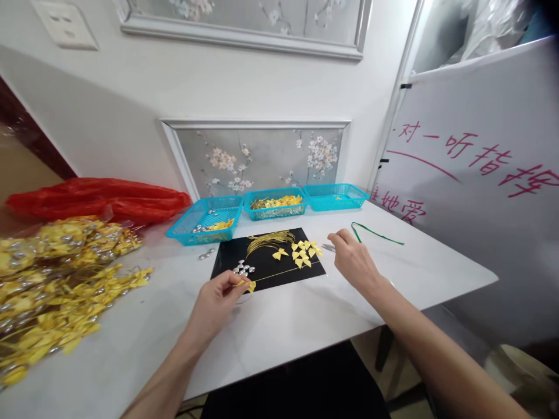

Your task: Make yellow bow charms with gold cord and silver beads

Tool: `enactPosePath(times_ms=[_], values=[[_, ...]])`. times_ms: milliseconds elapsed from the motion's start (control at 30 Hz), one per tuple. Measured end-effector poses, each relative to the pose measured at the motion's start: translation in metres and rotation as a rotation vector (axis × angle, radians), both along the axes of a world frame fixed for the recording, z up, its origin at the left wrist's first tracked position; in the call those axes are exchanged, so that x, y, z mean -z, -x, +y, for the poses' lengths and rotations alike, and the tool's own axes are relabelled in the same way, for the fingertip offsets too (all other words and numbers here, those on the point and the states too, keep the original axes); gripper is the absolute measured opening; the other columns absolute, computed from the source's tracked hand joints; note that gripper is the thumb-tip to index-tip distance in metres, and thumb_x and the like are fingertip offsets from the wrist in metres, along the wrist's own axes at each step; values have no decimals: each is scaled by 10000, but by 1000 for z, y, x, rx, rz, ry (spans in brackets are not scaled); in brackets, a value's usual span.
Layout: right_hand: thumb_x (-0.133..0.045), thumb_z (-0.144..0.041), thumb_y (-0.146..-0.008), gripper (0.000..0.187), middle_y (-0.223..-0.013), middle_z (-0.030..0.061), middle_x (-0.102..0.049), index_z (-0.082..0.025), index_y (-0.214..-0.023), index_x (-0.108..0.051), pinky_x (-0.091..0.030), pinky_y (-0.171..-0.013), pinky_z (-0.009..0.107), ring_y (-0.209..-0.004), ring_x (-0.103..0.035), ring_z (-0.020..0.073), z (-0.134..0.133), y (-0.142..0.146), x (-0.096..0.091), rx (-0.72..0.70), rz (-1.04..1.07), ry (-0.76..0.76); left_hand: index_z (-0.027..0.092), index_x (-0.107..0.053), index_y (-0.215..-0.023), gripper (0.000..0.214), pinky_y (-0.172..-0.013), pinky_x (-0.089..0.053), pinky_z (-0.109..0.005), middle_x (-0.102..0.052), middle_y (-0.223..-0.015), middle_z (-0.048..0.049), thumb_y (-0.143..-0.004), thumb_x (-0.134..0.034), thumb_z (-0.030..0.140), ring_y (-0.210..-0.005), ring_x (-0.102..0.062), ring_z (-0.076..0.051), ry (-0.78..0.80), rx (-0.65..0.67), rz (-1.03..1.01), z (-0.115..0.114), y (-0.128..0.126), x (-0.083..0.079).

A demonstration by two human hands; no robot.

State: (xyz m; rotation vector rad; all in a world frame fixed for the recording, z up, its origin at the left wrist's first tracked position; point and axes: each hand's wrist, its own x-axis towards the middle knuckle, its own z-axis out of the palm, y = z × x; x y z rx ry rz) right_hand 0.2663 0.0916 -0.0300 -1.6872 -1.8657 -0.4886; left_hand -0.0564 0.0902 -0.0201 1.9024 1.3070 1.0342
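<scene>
Small yellow ribbon bow (250, 287) pinched between thumb and forefinger of the left hand (218, 297), partly covered, at the 7 o'clock edge of the black rectangular mat (267, 266). Right hand (356, 261), 3 o'clock: fingers curled closed; cannot tell whether it grips the silver metal snips (328, 247). White tabletop (301, 326). White board (471, 105), 2 o'clock, cut off; red handwriting (460, 145): "对一听指挥".

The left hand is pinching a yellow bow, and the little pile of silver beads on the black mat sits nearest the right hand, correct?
Not quite: the head view shows the silver beads on the black mat nearest the left hand, which is pinching a yellow bow.
</scene>
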Motion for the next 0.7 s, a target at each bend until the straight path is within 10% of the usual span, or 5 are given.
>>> enactPosePath(times_ms=[300, 700], values=[[-617, -301, -965, 243, -1114, 66, -654, -153, -1159, -617, -588, -768, 355, -911, -670, 184, 3, -46, 13, 111, 91, -1, 153, -654, -798, 172, -765, -555, -378, -719, -879, -17, -898, -672, 291, -808, -682, -176, 33, -35, -22, -4, 17, -1], [-610, -330, -968, 267, -1166, 76, -643, -157, -1170, -615, -567, -846, 410, -983, -656, 207, 7, -41, 11, -73, 524, 25, 202, -662, -712, 234, -571, -488, -282, -720, -673, -7, -742, -747, 418, -599, -626, -163, 154, -58, -123, -24, -9, -23]])
